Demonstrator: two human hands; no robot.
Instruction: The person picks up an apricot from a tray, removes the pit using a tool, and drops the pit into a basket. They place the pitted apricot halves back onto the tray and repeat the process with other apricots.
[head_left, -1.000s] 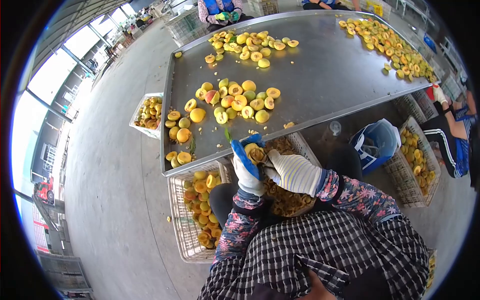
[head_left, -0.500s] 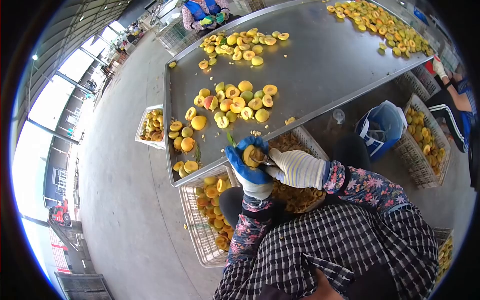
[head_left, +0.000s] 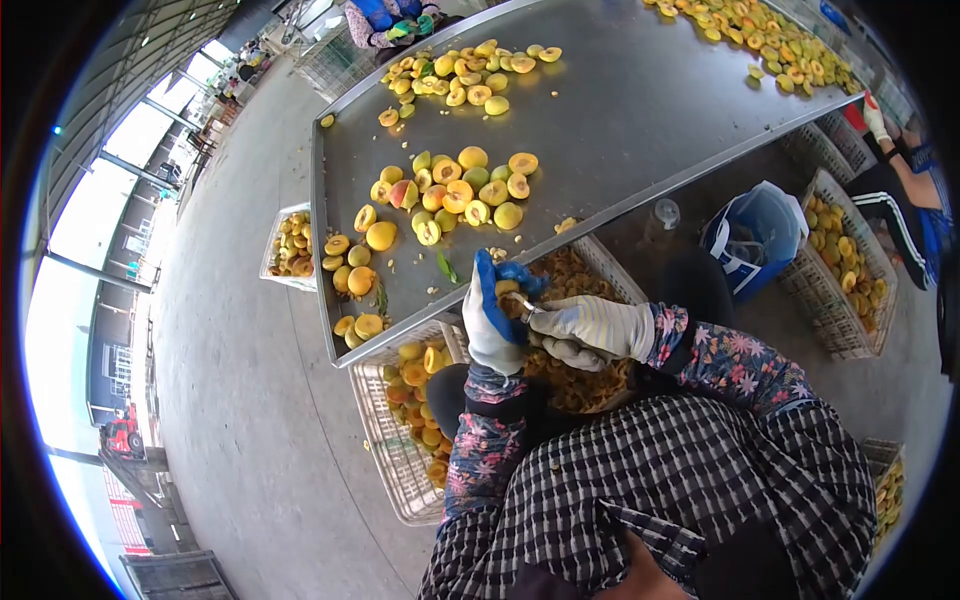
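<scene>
In a blue-and-white glove, my left hand (head_left: 492, 310) curls around a halved peach (head_left: 508, 290), of which only a part shows between the fingers. My right hand (head_left: 588, 330), in a striped pale glove, grips a small metal pitting tool (head_left: 524, 303) whose tip meets the fruit. The tool's handle is hidden in the fist. Both hands are just off the near edge of the metal table (head_left: 620, 110), above a crate of brown peach scraps (head_left: 570, 385). Beyond them on the table lies a cluster of halved peaches (head_left: 458, 196).
A crate of peach halves (head_left: 405, 495) stands at my left knee. More peach piles (head_left: 465, 75) lie farther up the table. On the right are a blue-and-white bucket (head_left: 750, 240), another peach crate (head_left: 845, 275) and a co-worker's gloved hand (head_left: 877, 120). Another person works across the table.
My left hand has turned inward, so less of the peach half shows. My right hand has rotated with the tool at the fruit. The whole view has shifted slightly.
</scene>
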